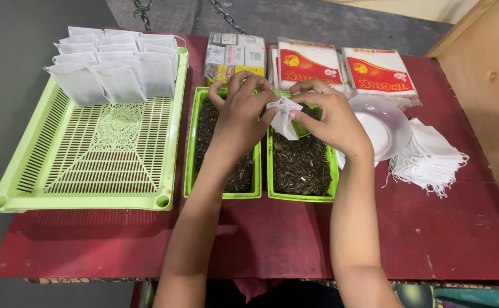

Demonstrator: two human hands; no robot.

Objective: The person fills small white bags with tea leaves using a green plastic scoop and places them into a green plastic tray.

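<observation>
Both hands, left hand (239, 114) and right hand (329, 117), pinch a small white filter bag (283, 117) over green trays of loose tea (300, 162); a loosened pinch could spill leaves onto the red table (272, 234).

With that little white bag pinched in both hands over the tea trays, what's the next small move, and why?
Probably carry the small white bag left and stand it in the big green basket. Both hands, left hand and right hand, pinch its top, and the filled bags stand in rows there.

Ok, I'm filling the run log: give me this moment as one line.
left hand: holds bag | right hand: holds bag | below: two bins of loose tea | tray: filled bags at back
</observation>
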